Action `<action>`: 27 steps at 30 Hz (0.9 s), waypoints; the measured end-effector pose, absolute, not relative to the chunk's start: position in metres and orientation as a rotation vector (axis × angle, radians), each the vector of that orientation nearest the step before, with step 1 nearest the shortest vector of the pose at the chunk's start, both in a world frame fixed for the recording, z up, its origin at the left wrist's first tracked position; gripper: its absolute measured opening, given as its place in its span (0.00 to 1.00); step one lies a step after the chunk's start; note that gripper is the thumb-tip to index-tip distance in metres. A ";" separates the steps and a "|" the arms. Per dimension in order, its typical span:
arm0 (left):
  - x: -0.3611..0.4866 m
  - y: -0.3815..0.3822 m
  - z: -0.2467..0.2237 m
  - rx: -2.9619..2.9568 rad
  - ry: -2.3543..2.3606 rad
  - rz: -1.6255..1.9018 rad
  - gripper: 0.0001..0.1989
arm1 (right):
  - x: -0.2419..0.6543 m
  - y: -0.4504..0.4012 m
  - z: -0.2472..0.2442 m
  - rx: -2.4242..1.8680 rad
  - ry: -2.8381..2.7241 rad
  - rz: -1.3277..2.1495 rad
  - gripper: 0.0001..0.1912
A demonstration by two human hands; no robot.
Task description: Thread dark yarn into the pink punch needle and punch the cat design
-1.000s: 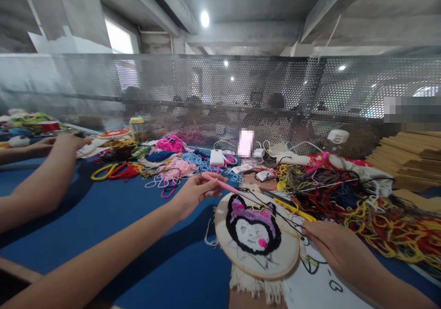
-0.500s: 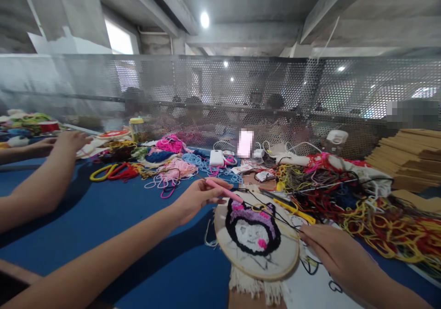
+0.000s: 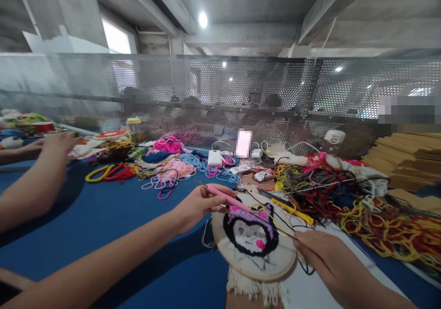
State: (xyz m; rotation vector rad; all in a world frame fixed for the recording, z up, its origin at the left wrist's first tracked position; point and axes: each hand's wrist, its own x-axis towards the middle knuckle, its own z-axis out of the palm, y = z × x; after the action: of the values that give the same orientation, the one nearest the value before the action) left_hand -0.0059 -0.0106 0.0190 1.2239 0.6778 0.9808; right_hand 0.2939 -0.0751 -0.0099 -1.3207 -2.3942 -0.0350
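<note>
My left hand [image 3: 195, 208] is closed around a pink punch needle [image 3: 231, 200], held slanting over the upper part of an embroidery hoop [image 3: 253, 277]. Stretched in the hoop is pale cloth with a tufted character face [image 3: 251, 236] in black, purple, white and pink. Black yarn [image 3: 283, 231] runs from the needle across the cloth to my right hand [image 3: 327, 253], whose fingers pinch it just off the hoop's right side. A yellow snips-like tool [image 3: 296, 212] lies behind the hoop. The needle's tip is hard to make out.
Tangled yarn [image 3: 379, 221] is heaped on the right, near stacked brown cardboard [image 3: 399, 157]. More yarn [image 3: 172, 162] lies at the back left. A lit phone [image 3: 244, 143] leans before a perforated metal screen [image 3: 213, 83]. Another person's arms [image 3: 41, 180] reach in from the left.
My left hand has tilted the punch needle and shifted it slightly right and down. My right hand has moved a little left with the black yarn, which looks straighter.
</note>
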 end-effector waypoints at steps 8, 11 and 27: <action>0.016 -0.011 0.018 1.184 0.658 0.875 0.11 | 0.283 -0.082 -0.009 -1.381 -2.297 0.206 0.18; 0.036 -0.011 0.018 1.227 0.630 0.798 0.10 | 0.280 -0.084 -0.007 -1.418 -2.210 0.356 0.19; 0.127 0.002 0.014 1.077 0.507 0.834 0.20 | 0.282 -0.070 -0.016 -1.162 -1.620 1.636 0.25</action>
State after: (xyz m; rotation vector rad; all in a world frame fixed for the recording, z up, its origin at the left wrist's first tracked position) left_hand 0.1272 0.0019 0.0142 1.0770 0.5071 0.8341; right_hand 0.2821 -0.0700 -0.0158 -1.1624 -1.6196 1.6364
